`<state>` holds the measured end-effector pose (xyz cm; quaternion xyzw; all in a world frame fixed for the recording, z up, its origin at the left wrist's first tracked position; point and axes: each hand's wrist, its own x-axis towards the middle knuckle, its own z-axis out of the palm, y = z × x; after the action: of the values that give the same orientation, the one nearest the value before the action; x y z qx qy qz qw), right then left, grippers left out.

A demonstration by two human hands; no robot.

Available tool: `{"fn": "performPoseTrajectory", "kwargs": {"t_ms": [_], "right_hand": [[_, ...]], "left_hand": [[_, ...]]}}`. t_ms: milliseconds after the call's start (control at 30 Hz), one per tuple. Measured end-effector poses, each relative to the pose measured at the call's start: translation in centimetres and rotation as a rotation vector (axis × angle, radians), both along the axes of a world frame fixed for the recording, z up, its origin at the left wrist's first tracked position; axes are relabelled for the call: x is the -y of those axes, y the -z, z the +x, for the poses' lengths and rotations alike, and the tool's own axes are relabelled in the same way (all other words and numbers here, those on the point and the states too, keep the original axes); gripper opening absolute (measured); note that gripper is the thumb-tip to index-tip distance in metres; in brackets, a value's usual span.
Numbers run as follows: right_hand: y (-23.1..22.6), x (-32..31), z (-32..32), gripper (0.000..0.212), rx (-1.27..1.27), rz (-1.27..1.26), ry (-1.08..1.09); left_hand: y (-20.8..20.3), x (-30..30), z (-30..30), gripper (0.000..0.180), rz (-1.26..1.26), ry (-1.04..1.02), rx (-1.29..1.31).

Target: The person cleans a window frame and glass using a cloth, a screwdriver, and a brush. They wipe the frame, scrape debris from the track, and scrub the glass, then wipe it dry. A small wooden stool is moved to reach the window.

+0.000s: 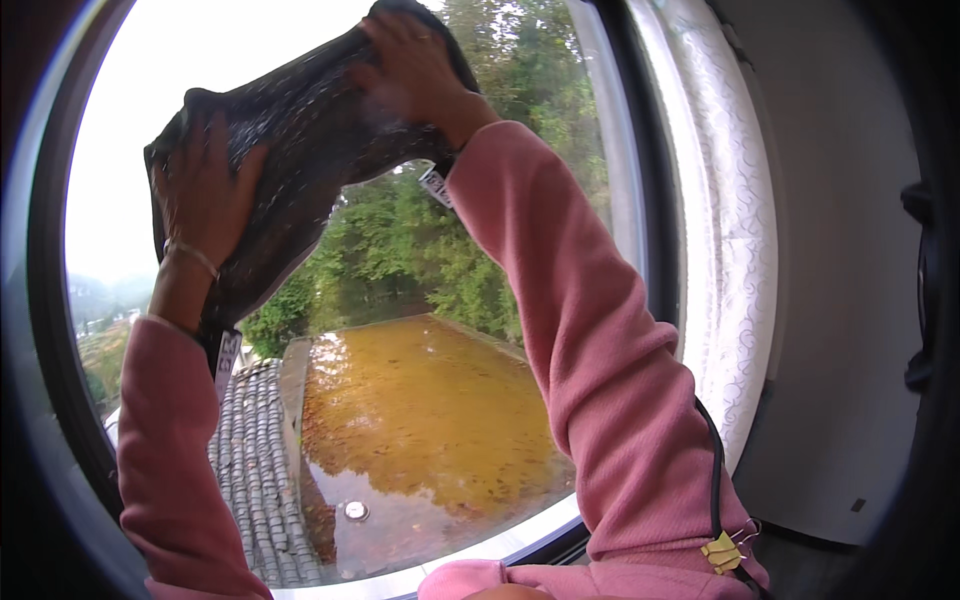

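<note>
A wide dark cloth (pixel 290 130) with pale flecks is stretched between my two raised hands, up against the window. My left hand (pixel 208 190) lies over its left part, fingers pointing up and thumb spread to the right. Higher up, my right hand (pixel 415 75) has its fingers over the cloth's upper right part. Both hands hold the cloth up, and its lower edge curves between my wrists. Behind it stands the window pane (pixel 400 270); whether the cloth touches the glass everywhere I cannot tell.
The dark window frame (pixel 655 190) runs up the right, beside a white patterned curtain (pixel 735 230) and a grey wall (pixel 840 300). A white sill (pixel 480 553) crosses below. Outside are a tiled roof (pixel 255 470), a flat surface under brownish water (pixel 430 400) and trees (pixel 400 225).
</note>
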<state>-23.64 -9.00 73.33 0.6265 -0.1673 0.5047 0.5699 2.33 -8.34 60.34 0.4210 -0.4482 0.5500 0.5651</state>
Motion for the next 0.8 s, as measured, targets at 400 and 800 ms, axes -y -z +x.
{"fn": "performPoseTrajectory", "kwargs": {"t_ms": [400, 800], "right_hand": [[17.8, -1.3, -28.7, 0.066, 0.463, 0.000, 0.194], [51.8, -4.2, -25.5, 0.064, 0.654, 0.316, 0.227]], "left_hand": [[2.4, -0.2, -25.6, 0.064, 0.009, 0.100, 0.443], [27.8, -2.6, -24.9, 0.063, 0.400, 0.349, 0.883]]}}
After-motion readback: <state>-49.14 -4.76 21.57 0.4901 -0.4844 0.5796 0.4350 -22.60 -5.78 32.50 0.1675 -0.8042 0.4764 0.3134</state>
